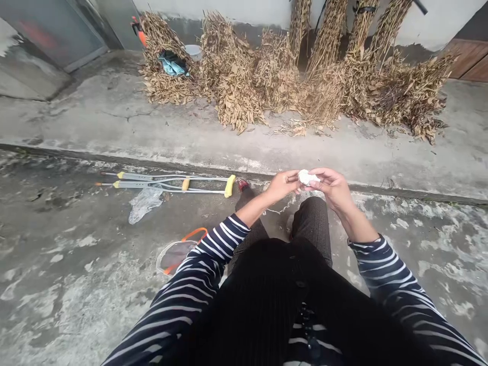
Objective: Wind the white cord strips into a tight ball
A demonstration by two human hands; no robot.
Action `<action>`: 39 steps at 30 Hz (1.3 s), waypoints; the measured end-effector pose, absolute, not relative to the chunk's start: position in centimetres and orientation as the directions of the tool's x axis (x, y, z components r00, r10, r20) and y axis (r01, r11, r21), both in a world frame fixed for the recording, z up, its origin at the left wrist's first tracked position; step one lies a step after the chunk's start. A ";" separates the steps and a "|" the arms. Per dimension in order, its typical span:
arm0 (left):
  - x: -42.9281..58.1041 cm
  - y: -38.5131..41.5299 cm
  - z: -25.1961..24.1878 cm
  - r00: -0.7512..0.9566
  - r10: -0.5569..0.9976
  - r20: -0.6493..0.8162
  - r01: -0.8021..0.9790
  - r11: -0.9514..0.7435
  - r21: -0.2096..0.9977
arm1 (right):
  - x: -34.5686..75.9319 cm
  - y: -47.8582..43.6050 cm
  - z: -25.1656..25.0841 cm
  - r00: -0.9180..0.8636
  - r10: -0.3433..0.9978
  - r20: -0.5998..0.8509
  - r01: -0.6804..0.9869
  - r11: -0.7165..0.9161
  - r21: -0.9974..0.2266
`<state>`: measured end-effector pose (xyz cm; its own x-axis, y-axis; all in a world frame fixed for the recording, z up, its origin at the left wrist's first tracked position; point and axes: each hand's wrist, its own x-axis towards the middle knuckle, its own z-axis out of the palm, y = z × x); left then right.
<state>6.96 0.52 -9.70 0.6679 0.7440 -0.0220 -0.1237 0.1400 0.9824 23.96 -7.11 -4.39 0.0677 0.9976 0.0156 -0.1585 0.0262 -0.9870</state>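
Note:
A small white lumpy bundle (307, 177) is held in front of my knees; its kind is too small to make out. My right hand (332, 186) pinches it from the right with thumb and fingers. From the other side, the fingers of my left hand (282, 185) are closed and reach to the bundle's left edge. What lies inside my left fingers is partly hidden. A thin pale line (281, 210), perhaps a thread, shows below my hands between my legs.
Two crutches (190, 184) lie on the concrete at left, near a crumpled clear plastic bag (145, 204). A bag with orange handles (177, 256) sits by my left sleeve. Beyond the raised concrete step (183, 137), bundles of dried plants (236, 76) lean against the wall.

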 end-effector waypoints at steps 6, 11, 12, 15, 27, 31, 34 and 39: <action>4.8 1.3 -10.7 0.660 0.749 -0.065 0.153 -0.049 0.987 | 25.3 -7.4 -4.0 0.057 0.987 -0.150 -0.239 -0.132 -0.962; 1.8 3.4 -9.3 0.775 0.592 -0.219 0.230 0.059 0.971 | 26.2 -8.1 -4.2 0.045 0.969 -0.242 -0.290 -0.219 -0.931; 1.4 4.1 -8.6 0.815 0.528 -0.238 0.225 0.089 0.970 | 26.2 -8.2 -4.1 0.044 0.967 -0.249 -0.297 -0.226 -0.928; 1.0 6.4 -6.7 0.879 0.397 -0.264 0.215 0.165 0.963 | 26.1 -8.6 -3.6 0.056 0.971 -0.233 -0.283 -0.209 -0.936; 6.5 4.2 -11.7 0.705 0.699 -0.120 0.203 -0.037 0.978 | 24.4 -7.9 -3.8 0.265 0.964 -0.014 -0.108 0.015 -0.994; 7.1 1.7 -13.6 0.666 0.742 -0.073 -0.034 0.128 0.991 | 23.3 -6.7 -3.7 0.255 0.966 -0.038 -0.118 -0.008 -0.993; 7.0 1.6 -14.1 0.637 0.763 -0.113 -0.045 0.182 0.982 | 22.1 -5.9 -3.3 0.247 0.969 -0.030 -0.123 0.000 -0.992; 4.3 2.5 -12.0 0.726 0.665 -0.175 -0.048 0.302 0.952 | 21.5 -5.5 -1.2 0.304 0.949 0.087 0.051 0.075 -0.996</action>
<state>4.25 2.47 -12.00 0.7260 0.6651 -0.1746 -0.0481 0.3025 0.9519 21.53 -5.53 -1.21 0.3041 0.9486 0.0875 0.0510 0.0755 -0.9958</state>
